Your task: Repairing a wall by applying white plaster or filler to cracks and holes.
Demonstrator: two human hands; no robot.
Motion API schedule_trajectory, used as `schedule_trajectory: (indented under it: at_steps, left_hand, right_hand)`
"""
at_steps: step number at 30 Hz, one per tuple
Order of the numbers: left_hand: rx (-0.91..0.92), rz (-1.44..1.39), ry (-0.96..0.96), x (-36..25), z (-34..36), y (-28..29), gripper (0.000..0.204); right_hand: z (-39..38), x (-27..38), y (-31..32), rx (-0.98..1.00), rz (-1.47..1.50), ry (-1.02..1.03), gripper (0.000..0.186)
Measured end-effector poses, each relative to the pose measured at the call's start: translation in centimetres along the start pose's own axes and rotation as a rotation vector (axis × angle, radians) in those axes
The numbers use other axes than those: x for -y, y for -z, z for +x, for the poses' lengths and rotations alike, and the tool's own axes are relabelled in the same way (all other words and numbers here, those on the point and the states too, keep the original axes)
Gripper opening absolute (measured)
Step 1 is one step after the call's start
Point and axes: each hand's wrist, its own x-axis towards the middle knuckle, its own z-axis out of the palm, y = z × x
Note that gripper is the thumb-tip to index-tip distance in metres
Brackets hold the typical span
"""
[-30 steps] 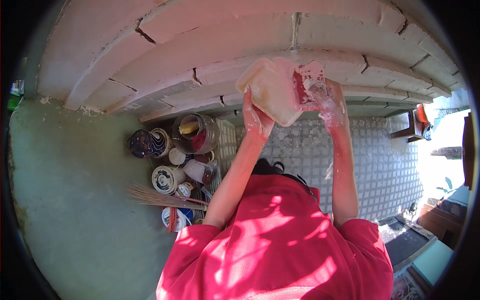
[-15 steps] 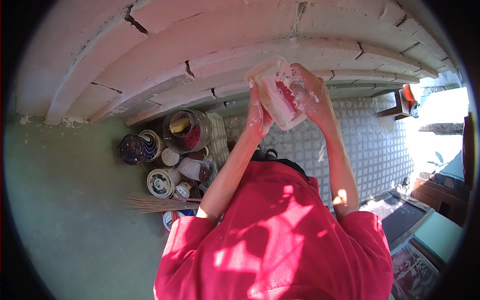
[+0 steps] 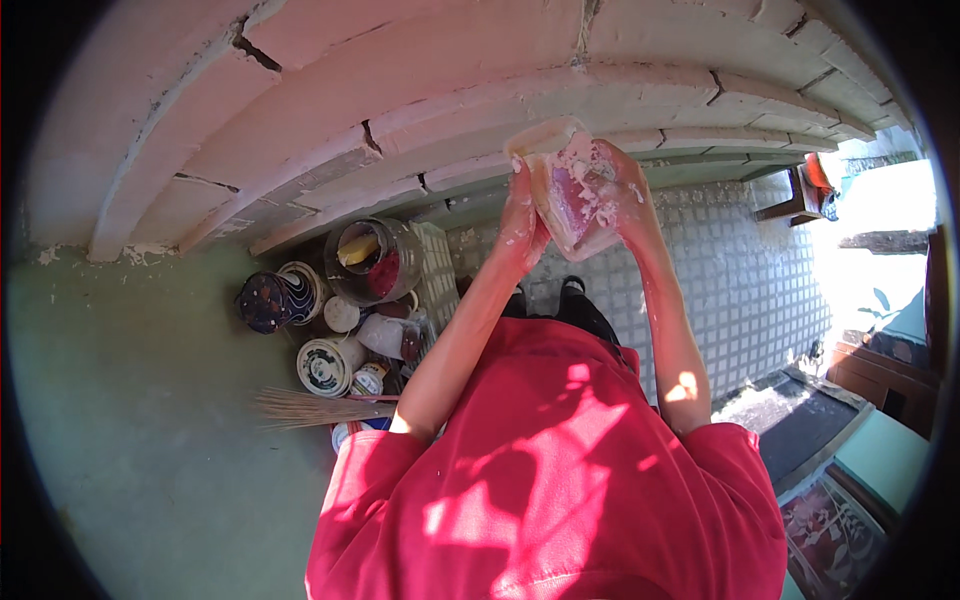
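A clear, roughly rectangular plastic tub (image 3: 550,135) is held up tilted in front of me, close to the pale ledges. Lumpy white paste (image 3: 578,158) clings to its inside, with a pinkish-purple patch showing through. My left hand (image 3: 522,228) is closed round the tub's left side, smeared with white. On the opposite side, my right hand (image 3: 628,195) grips the edge, its fingers reaching in among the paste. White bits stick to those fingers too, and the paste partly hides their tips.
Pinkish, cracked ledges (image 3: 480,100) curve across the top. To the left stand a clear bucket (image 3: 400,255), a white paint bucket (image 3: 330,366), a dark-stained can (image 3: 265,300) and a stick broom (image 3: 310,407). A wooden piece of furniture (image 3: 795,205) stands on the tiled floor (image 3: 730,270) at right.
The tub has turned slightly, so its inside shows more pinkish-purple and less red. My right hand has shifted a little along its edge. More of my feet shows below.
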Motion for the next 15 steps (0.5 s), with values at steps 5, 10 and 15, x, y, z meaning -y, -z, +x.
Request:
schedule_trajectory:
  at_steps: [5,10,15]
  left_hand:
    - [0.010,0.027,-0.020,1.6,1.5,-1.2,0.082]
    - [0.032,0.000,0.001,3.1,3.1,-4.2,0.083]
    - [-0.037,-0.060,0.021,3.7,4.3,-6.8,0.085]
  right_hand:
    - [1.1,-1.0,2.9,0.165,0.374,-0.289,0.034]
    - [1.8,-1.0,6.4,0.024,0.429,-0.281,0.037]
    - [3.4,-2.6,11.7,0.131,0.467,-0.339,0.054]
